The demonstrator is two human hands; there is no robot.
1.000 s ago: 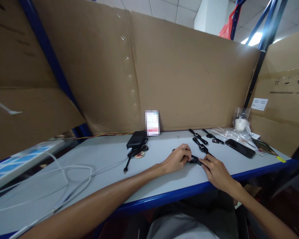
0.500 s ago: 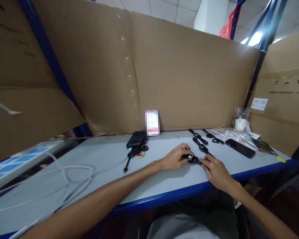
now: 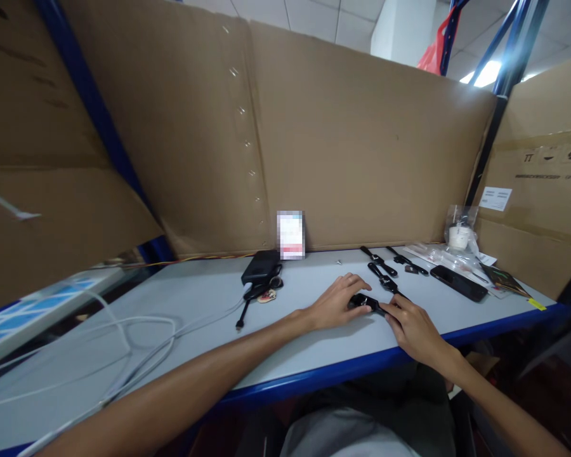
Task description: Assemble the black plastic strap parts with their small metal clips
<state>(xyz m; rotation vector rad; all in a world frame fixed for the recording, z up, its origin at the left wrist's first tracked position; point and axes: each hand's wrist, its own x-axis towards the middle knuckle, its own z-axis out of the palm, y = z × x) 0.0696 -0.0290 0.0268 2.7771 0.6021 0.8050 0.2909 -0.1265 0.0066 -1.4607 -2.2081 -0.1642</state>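
A black smartwatch point(image 3: 367, 303) with its strap stretched out is between my hands, just above or on the table. Around the end of its case nearer me curve the thumb and fingers of my left hand point(image 3: 339, 303), with the thumb along the front edge. My right hand point(image 3: 412, 327) pinches the other strap end, partly covering it. Just beyond my fingers lies a second black smartwatch point(image 3: 383, 278), its strap reaching close to my right hand. Another black watch point(image 3: 375, 259) rests behind that one, and a black strap piece point(image 3: 409, 261) lies to its right.
A black phone point(image 3: 458, 283) lies at right, near plastic bags and a white-lidded container point(image 3: 458, 236). On the left are a black power bank point(image 3: 261, 266) and white cables point(image 3: 171, 327). A blurred-out screen point(image 3: 290, 235) leans against the cardboard wall point(image 3: 361, 146). The table has a blue front edge point(image 3: 314, 376).
The fingers of my left hand have opened slightly and shifted on the watch, the thumb now lying along its front. The watch case has tilted a little. My right hand stays in place.
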